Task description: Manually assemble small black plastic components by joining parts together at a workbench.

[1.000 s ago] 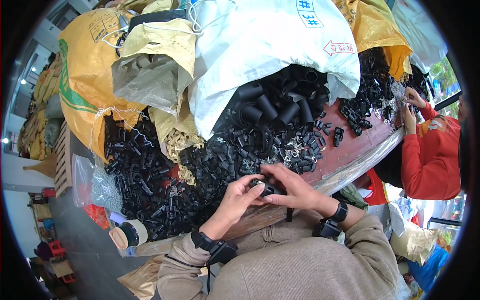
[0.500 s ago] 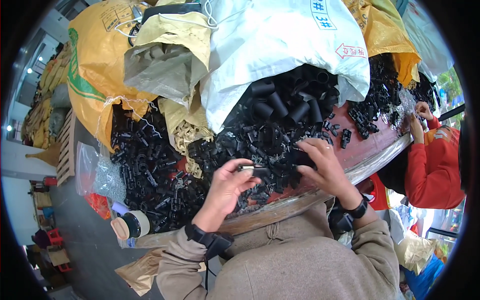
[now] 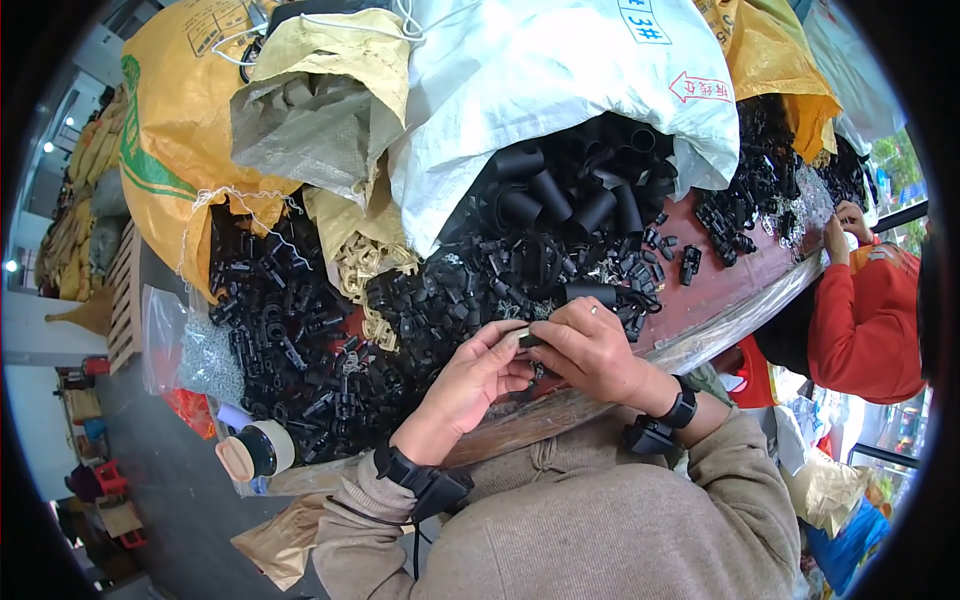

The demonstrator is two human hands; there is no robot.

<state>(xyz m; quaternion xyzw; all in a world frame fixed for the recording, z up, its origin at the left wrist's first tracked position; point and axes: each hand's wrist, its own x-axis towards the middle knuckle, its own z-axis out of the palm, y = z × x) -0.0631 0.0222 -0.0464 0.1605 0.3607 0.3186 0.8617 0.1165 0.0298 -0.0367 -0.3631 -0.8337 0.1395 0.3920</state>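
My left hand and my right hand meet over the near edge of the table. Between their fingertips is a small black plastic part, pinched from both sides and partly covered. Just beyond the right hand lies a short black tube. A heap of small black plastic parts spreads behind and left of my hands. Farther back, larger black tubes spill from the mouth of a white woven sack.
Cream-coloured parts spill from a yellowish sack, beside a big yellow sack. A clear bag of small silvery pieces and a lidded jar stand at the left corner. At right, a person in red handles parts.
My right hand has moved left and closed, joining the left hand at the small black part. Its fingers were spread over the heap before. A black tube now shows beyond it.
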